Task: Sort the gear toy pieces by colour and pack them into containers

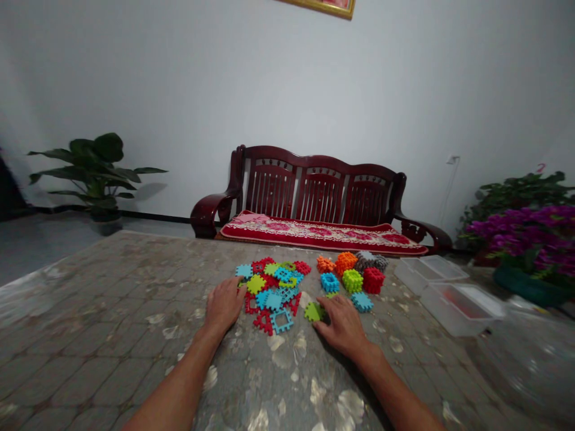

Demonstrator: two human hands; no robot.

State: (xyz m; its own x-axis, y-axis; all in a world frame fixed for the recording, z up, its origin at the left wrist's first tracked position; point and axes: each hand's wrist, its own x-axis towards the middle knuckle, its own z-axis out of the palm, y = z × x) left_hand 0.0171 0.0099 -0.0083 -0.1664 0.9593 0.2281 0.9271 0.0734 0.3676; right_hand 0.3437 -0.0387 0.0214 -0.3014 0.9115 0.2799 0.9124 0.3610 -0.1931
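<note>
A pile of toothed interlocking plastic tiles, red, blue and lime green, lies at the middle of the table; one blue frame tile sits at its near edge. My left hand rests at the pile's left side, fingers stretched forward and slightly bent, with no held piece visible. A lime-green tile lies just right of its fingertips. Right of the pile, my right hand has its thumb and fingers around a flat lime-green tile low over the table. Its outer fingers are partly hidden.
Behind my right hand stand assembled cubes, including an orange cube, a green cube and a red cube. A loose blue tile lies nearby. Clear plastic boxes and a pot of purple flowers stand at right.
</note>
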